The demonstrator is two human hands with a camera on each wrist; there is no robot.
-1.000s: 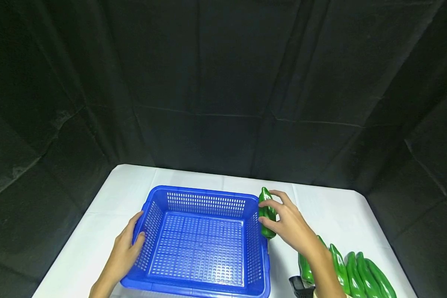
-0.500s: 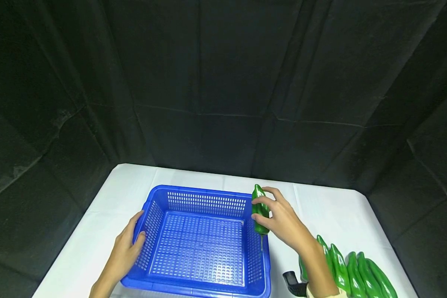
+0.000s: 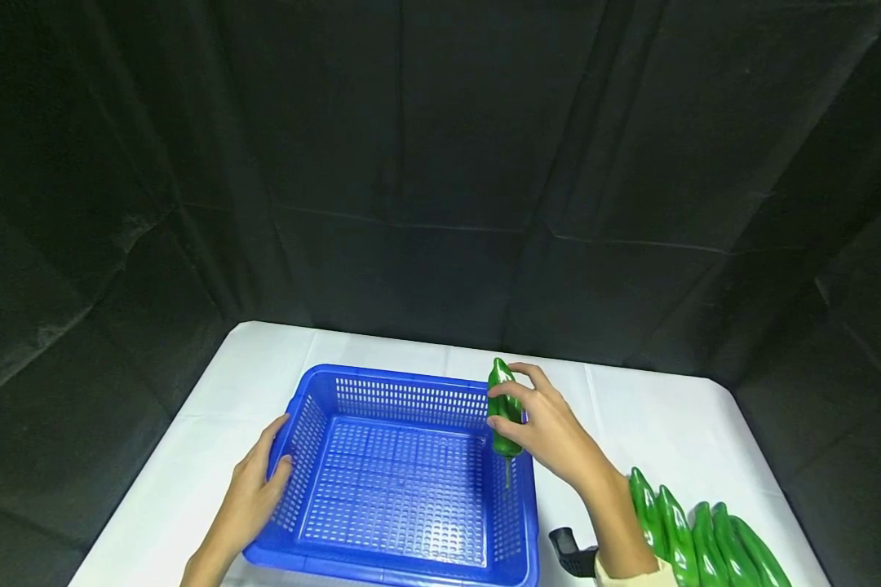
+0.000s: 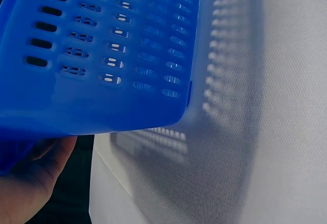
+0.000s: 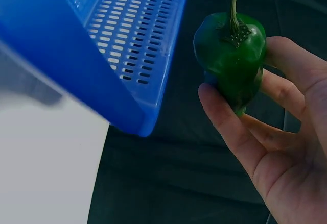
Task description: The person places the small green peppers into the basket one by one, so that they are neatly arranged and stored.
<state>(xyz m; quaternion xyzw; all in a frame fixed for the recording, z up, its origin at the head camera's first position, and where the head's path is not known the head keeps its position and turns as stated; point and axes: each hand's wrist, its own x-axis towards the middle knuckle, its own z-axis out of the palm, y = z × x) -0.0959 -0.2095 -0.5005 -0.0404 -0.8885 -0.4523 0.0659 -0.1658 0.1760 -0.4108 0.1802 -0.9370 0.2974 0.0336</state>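
A blue plastic basket (image 3: 404, 377) with slotted walls stands on the white table, its inside bare. On its left rim, my left hand (image 3: 253, 497) grips with the thumb inside and the fingers outside; the left wrist view shows that hand (image 4: 30, 193) under the rim's edge. My right hand (image 3: 551, 428) pinches a green pepper (image 3: 511, 412) between thumb and fingers, raised over the basket's right side. Its thin stem points down toward me. From the right wrist, the pepper (image 5: 230, 66) appears stem-side up, apart from the basket wall (image 5: 138, 45).
Several more green peppers (image 3: 679, 538) lie side by side at the table's right front, partly behind my right forearm. A black device (image 3: 574, 556) is strapped at the right wrist. Dark cloth (image 3: 440, 163) surrounds the white table (image 3: 631, 408).
My right hand has carried the pepper leftward, from the basket's right rim to just inside it. The left hand keeps its grip on the rim, and the basket stays in place.
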